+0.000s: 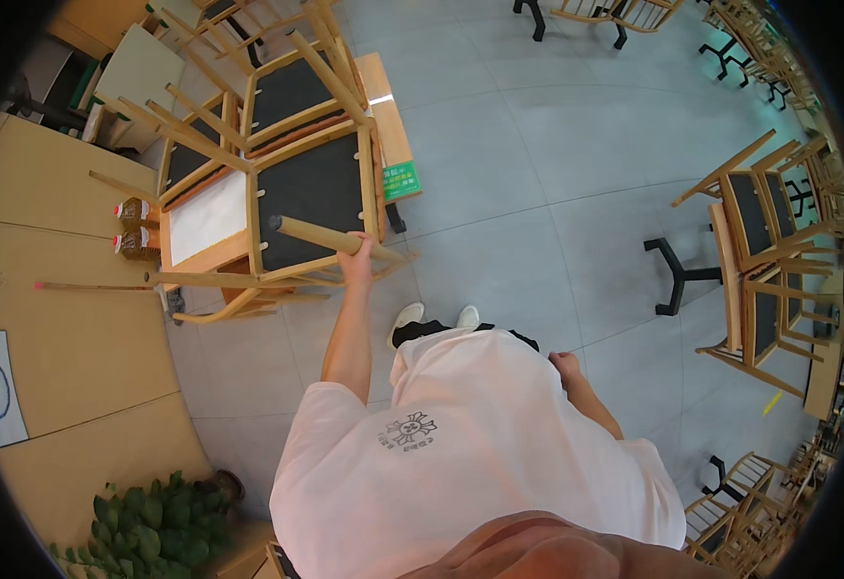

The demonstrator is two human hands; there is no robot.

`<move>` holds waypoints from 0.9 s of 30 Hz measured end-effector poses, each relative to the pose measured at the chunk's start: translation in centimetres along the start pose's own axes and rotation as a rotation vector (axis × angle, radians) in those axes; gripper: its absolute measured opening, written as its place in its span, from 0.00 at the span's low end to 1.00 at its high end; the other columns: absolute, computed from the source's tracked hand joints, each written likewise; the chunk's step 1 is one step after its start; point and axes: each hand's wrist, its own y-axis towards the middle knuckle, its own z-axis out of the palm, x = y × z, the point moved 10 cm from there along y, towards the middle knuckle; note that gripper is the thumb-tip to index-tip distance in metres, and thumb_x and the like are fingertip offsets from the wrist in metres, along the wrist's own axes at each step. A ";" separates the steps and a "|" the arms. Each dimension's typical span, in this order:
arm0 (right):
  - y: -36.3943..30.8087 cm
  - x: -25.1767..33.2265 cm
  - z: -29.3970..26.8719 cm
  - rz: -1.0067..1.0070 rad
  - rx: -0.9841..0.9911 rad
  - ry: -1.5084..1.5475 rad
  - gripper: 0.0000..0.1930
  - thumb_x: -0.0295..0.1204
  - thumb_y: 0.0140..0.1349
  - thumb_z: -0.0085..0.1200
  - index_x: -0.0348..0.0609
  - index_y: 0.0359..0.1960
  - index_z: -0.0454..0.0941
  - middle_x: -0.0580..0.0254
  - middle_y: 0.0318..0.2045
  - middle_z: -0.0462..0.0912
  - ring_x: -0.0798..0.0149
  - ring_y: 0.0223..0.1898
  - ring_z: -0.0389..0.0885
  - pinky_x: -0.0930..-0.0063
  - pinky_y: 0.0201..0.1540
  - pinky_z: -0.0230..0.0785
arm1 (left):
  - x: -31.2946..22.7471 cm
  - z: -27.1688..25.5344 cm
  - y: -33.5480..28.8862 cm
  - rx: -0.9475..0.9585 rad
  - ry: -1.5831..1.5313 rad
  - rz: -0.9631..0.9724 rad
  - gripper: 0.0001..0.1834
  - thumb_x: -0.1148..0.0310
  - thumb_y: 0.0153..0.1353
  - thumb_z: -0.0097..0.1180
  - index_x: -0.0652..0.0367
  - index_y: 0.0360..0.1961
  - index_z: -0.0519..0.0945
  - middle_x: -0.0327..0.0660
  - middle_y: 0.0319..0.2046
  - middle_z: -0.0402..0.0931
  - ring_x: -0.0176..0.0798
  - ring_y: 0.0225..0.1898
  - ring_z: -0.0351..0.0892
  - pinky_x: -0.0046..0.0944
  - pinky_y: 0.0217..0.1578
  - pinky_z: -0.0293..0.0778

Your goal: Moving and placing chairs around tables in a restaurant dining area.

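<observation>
At ten o'clock, gripped one leg (306,232) of an upturned chair (306,193) over the table (395,130), with fingers of the left hand (355,256) wrapped around; at four o'clock, could not tell the finger state of the right hand (563,365). Probably called for slow, firm guidance, well clear of the neighbouring chair (291,95) at eleven.

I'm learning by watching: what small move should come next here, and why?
Probably bring the right hand to the upturned chair: only the left hand grips it, by a leg, while the right hangs apart from it.
</observation>
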 end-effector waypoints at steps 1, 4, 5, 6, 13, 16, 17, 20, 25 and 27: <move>0.2 -0.2 0.0 0.000 0.009 -0.006 0.13 0.35 0.55 0.50 0.38 0.36 0.72 0.61 0.26 0.77 0.68 0.24 0.76 0.74 0.23 0.70 | -0.5 0.0 -0.7 0.028 -0.052 -0.010 0.04 0.75 0.44 0.56 0.58 0.23 0.73 0.34 0.23 0.69 0.29 0.29 0.67 0.29 0.33 0.63; 0.7 -0.6 1.2 0.078 0.065 -0.085 0.14 0.35 0.54 0.51 0.37 0.37 0.72 0.59 0.27 0.77 0.66 0.25 0.76 0.72 0.23 0.71 | -1.3 -0.4 -2.9 0.054 -0.126 -0.029 0.04 0.77 0.44 0.54 0.58 0.23 0.73 0.33 0.23 0.68 0.28 0.30 0.67 0.29 0.34 0.62; 1.2 -0.4 1.8 0.068 0.076 -0.068 0.15 0.36 0.54 0.50 0.38 0.38 0.72 0.59 0.27 0.77 0.65 0.25 0.76 0.71 0.25 0.72 | -1.4 -0.1 -3.6 0.070 -0.153 -0.042 0.04 0.77 0.45 0.53 0.57 0.23 0.73 0.32 0.23 0.68 0.28 0.30 0.66 0.29 0.34 0.61; 1.5 -0.1 2.2 0.059 0.088 -0.054 0.16 0.37 0.54 0.50 0.38 0.39 0.71 0.59 0.27 0.77 0.64 0.26 0.76 0.69 0.27 0.73 | -2.0 0.1 -4.4 0.052 -0.151 -0.041 0.04 0.77 0.45 0.53 0.57 0.23 0.73 0.32 0.23 0.68 0.28 0.30 0.66 0.29 0.34 0.61; 3.3 8.0 8.0 0.014 0.278 0.318 0.28 0.52 0.58 0.41 0.38 0.46 0.66 0.54 0.42 0.73 0.60 0.42 0.72 0.66 0.43 0.68 | -6.8 3.8 -9.6 0.064 -0.332 -0.210 0.05 0.79 0.45 0.54 0.58 0.24 0.71 0.36 0.25 0.69 0.31 0.33 0.68 0.31 0.37 0.62; 3.3 11.5 11.0 -0.030 0.367 0.493 0.35 0.58 0.57 0.37 0.38 0.51 0.62 0.51 0.50 0.68 0.57 0.51 0.67 0.63 0.49 0.63 | -9.5 4.7 -10.8 0.088 -0.454 -0.243 0.06 0.80 0.46 0.54 0.59 0.25 0.70 0.37 0.26 0.69 0.33 0.34 0.68 0.33 0.39 0.63; 3.0 13.0 12.0 -0.047 0.380 0.570 0.36 0.60 0.56 0.35 0.38 0.53 0.61 0.50 0.53 0.65 0.56 0.53 0.65 0.62 0.51 0.61 | -10.6 4.8 -11.1 0.097 -0.501 -0.265 0.05 0.80 0.47 0.52 0.59 0.25 0.70 0.38 0.26 0.69 0.34 0.34 0.68 0.34 0.40 0.63; 1.7 16.2 13.1 -0.066 0.384 0.763 0.38 0.61 0.56 0.34 0.38 0.54 0.60 0.50 0.55 0.62 0.55 0.56 0.62 0.62 0.54 0.58 | -12.9 5.0 -12.9 0.123 -0.600 -0.275 0.05 0.80 0.48 0.51 0.59 0.25 0.70 0.38 0.26 0.69 0.34 0.34 0.68 0.34 0.41 0.62; -0.6 18.4 11.8 -0.128 0.284 1.086 0.36 0.61 0.56 0.32 0.37 0.47 0.64 0.51 0.49 0.67 0.56 0.51 0.66 0.64 0.52 0.59 | -16.9 3.9 -14.2 0.177 -0.721 -0.266 0.03 0.79 0.47 0.46 0.61 0.25 0.69 0.41 0.26 0.68 0.38 0.35 0.65 0.37 0.43 0.60; -1.4 19.5 11.0 -0.204 0.351 1.181 0.32 0.60 0.57 0.29 0.39 0.34 0.68 0.54 0.34 0.73 0.58 0.37 0.71 0.66 0.42 0.63 | -17.8 3.4 -14.8 0.198 -0.791 -0.284 0.03 0.79 0.47 0.46 0.61 0.25 0.68 0.41 0.26 0.67 0.39 0.36 0.64 0.38 0.43 0.59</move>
